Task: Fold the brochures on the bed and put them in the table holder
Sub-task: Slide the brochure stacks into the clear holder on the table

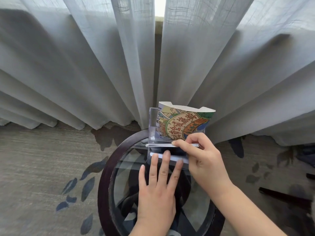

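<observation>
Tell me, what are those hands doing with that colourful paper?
A person is slotting a stack of folded, cartoon-printed brochures into a clear plastic holder on a round glass-topped table with a dark frame. The right hand pinches the stack's lower edge, while the left hand lies flat, its fingers against the holder's front.

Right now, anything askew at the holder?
Yes. The folded brochures in the clear holder lean right and curl at the top instead of standing straight. The right hand pinches their lower edge; the left hand braces the holder's front.
</observation>
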`<state>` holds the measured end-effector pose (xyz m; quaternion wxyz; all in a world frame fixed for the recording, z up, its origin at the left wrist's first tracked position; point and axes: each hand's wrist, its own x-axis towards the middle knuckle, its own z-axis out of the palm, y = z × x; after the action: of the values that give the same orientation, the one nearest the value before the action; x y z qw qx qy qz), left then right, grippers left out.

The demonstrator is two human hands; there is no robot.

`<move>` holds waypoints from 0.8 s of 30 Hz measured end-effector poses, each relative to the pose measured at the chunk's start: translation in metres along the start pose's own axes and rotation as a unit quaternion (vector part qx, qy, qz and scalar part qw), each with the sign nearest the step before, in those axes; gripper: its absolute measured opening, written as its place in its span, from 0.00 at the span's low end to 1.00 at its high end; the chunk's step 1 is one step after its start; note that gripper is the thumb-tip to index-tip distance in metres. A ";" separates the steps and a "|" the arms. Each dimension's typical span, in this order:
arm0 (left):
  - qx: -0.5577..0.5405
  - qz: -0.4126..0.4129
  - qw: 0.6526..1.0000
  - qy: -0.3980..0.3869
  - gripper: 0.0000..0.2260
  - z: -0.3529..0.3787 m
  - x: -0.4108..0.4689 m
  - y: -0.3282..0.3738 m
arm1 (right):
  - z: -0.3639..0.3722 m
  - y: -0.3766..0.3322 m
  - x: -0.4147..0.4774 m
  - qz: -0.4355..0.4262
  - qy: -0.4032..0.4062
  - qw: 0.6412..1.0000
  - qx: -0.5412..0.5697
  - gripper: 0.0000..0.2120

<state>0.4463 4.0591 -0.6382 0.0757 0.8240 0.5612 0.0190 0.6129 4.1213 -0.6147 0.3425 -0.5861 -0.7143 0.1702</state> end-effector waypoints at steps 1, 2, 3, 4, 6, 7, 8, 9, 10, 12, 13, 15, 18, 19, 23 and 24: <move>0.001 0.000 1.000 0.000 0.56 0.000 -0.001 0.001 | -0.001 0.001 -0.001 0.007 -0.007 1.000 -0.004 0.24; 0.002 0.000 1.000 -0.001 0.55 0.001 -0.001 0.001 | -0.003 0.001 -0.001 0.013 -0.013 1.000 -0.008 0.24; 0.002 -0.001 1.000 -0.001 0.54 0.000 -0.002 0.001 | -0.005 0.002 -0.001 0.021 -0.019 1.000 -0.012 0.23; 0.001 -0.002 1.000 0.000 0.53 -0.001 -0.002 0.001 | -0.007 0.002 0.000 0.033 -0.023 0.999 -0.013 0.22; 0.000 -0.004 1.000 0.000 0.52 -0.002 -0.001 0.001 | -0.009 0.002 -0.003 0.062 -0.029 0.998 -0.016 0.21; -0.002 -0.005 1.000 -0.001 0.51 -0.003 0.000 0.001 | -0.009 0.001 -0.005 0.071 -0.032 0.997 -0.023 0.21; -0.005 -0.007 1.000 -0.001 0.51 -0.004 0.001 0.001 | -0.008 -0.001 -0.007 0.073 -0.038 0.996 -0.036 0.20; -0.008 -0.008 1.000 -0.002 0.51 -0.005 0.003 0.001 | -0.008 -0.004 -0.010 0.075 -0.047 0.995 -0.049 0.20; -0.010 -0.009 1.000 -0.003 0.51 -0.006 0.004 0.002 | -0.007 -0.006 -0.013 0.079 -0.059 0.993 -0.059 0.21; -0.014 -0.012 1.000 0.000 0.50 -0.009 0.008 0.002 | -0.005 -0.012 -0.019 0.086 -0.083 0.991 -0.068 0.24; -0.013 -0.013 1.000 0.002 0.49 -0.010 0.010 0.001 | -0.004 -0.014 -0.023 0.083 -0.091 0.989 -0.075 0.25; -0.008 -0.013 1.000 0.002 0.47 -0.011 0.013 -0.001 | -0.001 -0.017 -0.032 0.080 -0.100 0.987 -0.096 0.27; -0.003 -0.009 1.000 0.009 0.46 -0.007 0.014 -0.003 | 0.003 -0.015 -0.041 0.080 -0.098 0.983 -0.135 0.28; -0.003 -0.007 1.000 0.014 0.46 -0.005 0.014 -0.003 | 0.004 -0.012 -0.043 0.075 -0.096 0.982 -0.145 0.28; -0.003 0.004 0.999 0.035 0.46 -0.006 0.019 -0.009 | 0.007 0.000 -0.042 0.056 -0.088 0.980 -0.167 0.27; -0.001 0.006 0.999 0.041 0.46 -0.008 0.022 -0.011 | 0.008 0.004 -0.040 0.051 -0.080 0.981 -0.169 0.27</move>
<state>0.4436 4.0843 -0.6328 0.0531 0.8256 0.5592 0.0536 0.6133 4.0854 -0.6343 0.1705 -0.6560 -0.7269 0.1107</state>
